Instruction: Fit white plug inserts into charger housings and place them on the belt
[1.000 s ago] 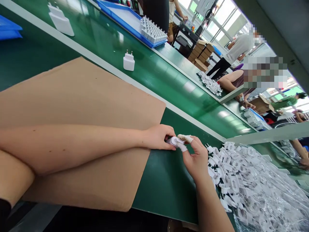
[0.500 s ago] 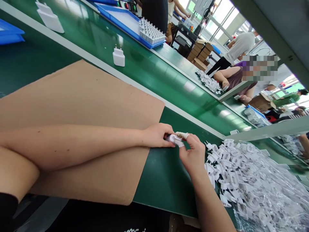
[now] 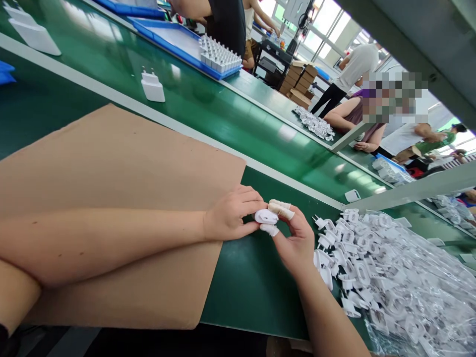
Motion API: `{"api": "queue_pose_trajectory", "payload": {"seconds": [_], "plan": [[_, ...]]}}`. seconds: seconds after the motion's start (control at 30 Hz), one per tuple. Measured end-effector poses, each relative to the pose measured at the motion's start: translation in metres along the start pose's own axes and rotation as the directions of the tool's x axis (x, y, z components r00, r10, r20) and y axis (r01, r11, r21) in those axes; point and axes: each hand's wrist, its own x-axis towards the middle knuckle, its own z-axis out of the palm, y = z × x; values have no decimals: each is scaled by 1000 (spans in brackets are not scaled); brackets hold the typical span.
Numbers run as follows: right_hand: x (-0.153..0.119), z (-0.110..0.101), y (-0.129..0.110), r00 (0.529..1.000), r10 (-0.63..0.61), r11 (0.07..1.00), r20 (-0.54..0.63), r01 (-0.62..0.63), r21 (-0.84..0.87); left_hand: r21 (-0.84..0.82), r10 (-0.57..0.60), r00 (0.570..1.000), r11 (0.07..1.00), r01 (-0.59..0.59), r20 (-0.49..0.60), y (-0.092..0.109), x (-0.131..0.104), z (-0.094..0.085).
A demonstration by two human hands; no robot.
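Between my two hands is a white plug charger housing (image 3: 266,216), with one rounded end towards me. My left hand (image 3: 234,212) closes its thumb and fingers on the left side of the housing. From the right, my right hand (image 3: 293,230), with white coverings on its thumb and fingertips, pinches the other side. The hands nearly meet above the green tabletop (image 3: 249,277), just off the right edge of a brown cardboard sheet (image 3: 148,163). To the right of my right hand lies a heap of white plug parts (image 3: 357,263), some showing two pins.
Beyond a pale rail runs a shiny green belt (image 3: 223,124) carrying chargers, one of them a white charger (image 3: 153,88). A blue tray (image 3: 167,34) holds rows of chargers. A slanted metal post (image 3: 416,191) crosses at right. Co-workers sit and stand across the line.
The housing has turned so its rounded end shows more clearly, and my right fingers have shifted around it. Chargers on the belt appear further left as the view shifts.
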Motion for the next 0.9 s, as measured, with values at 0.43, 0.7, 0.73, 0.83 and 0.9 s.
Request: {"api": "queue_pose_trajectory", "payload": {"seconds": [0.43, 0.7, 0.73, 0.83, 0.9], "plan": [[2, -4, -7, 995, -101, 989, 1, 100, -110, 88, 64, 997, 994, -60, -35, 3, 1, -3], [2, 1, 0, 973, 226, 966, 44, -230, 120, -182, -116, 991, 975, 126, 66, -5, -9, 8], [4, -4, 2, 962, 261, 957, 84, -269, 111, -191, -174, 979, 963, 191, 105, -8, -10, 10], [14, -32, 10, 933, 354, 926, 66, -340, -165, -168, -359, 920, 908, 383, 154, -16, -9, 13], [18, -57, 16, 905, 418, 759, -75, -394, -519, -150, -443, 884, 874, 463, 150, -21, -7, 14]]}}
